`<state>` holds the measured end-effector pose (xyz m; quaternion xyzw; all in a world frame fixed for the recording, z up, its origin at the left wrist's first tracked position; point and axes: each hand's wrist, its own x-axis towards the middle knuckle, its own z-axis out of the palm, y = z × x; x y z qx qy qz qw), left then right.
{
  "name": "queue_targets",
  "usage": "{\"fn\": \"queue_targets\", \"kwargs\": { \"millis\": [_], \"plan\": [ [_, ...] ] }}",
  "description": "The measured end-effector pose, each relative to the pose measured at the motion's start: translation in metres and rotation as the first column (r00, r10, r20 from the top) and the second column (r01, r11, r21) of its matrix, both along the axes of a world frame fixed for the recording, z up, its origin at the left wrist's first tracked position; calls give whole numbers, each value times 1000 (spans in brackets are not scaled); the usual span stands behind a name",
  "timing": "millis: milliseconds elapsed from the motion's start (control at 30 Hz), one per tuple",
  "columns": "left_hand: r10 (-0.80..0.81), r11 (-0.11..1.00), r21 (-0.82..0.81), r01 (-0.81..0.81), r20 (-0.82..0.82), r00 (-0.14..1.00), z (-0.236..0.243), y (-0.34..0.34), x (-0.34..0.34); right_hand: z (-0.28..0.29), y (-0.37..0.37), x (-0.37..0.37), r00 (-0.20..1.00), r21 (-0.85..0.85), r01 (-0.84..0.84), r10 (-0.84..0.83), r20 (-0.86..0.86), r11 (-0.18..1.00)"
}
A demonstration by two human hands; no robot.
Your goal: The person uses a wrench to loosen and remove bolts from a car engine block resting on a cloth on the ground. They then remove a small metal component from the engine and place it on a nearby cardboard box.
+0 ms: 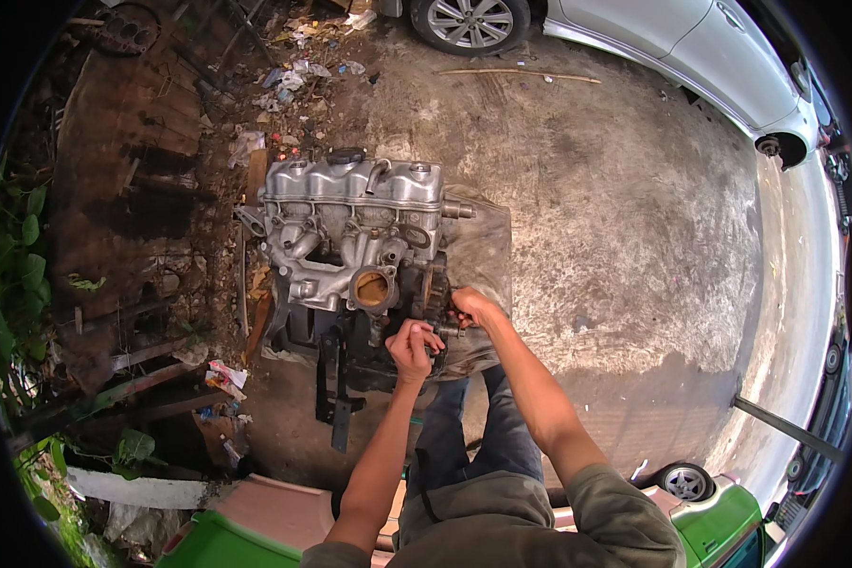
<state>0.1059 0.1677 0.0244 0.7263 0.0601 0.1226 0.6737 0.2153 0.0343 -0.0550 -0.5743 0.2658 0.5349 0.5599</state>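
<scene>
While the head view looks straight down, a bare car engine (355, 241) stands on the concrete ground (625, 218) just left of the frame's centre, its silver valve cover toward the top and a round intake opening (373, 289) facing the lower edge. Both forearms come up from the bottom of the frame and meet at the engine's lower right corner. The left hand (413, 348) is clenched into a fist against the dark end of the block, seemingly around a small part or tool handle; what it grips is too small and shadowed to name. The right hand (473, 308), just above and to the right, is curled closed on a short metal piece (448, 329) that juts out between the two hands, possibly a bolt or a socket.

Judging by this, the step in hand is loosening or tightening a fitting at that end of the engine, one hand steadying while the other turns. The next move calls for firm counter-pressure, so that the engine does not rock on its dark stand (336, 398).

A silver car (672, 43) fills the upper right, litter lies upper left, and a green vehicle (719, 511) sits lower right.
</scene>
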Motion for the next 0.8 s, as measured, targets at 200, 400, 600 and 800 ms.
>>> {"fn": "queue_targets", "kwargs": {
  "millis": [200,400,600,800],
  "plan": [
    [26,999,-28,-26,6,1000,-1,-1,0,-10,-1,8,1000,0,-10,10,-26,1000],
    [12,1000,27,-12,-6,1000,-1,0,0,-16,1,22,994,29,-85,87,-63,996],
    [18,1000,-22,-18,8,1000,-2,0,0,-1,12,15,991,-50,-126,128,40,991],
    [45,990,-130,-48,-21,999,-2,1,-2,-3,15,11,984,-60,-151,156,86,987]
  ]
}}
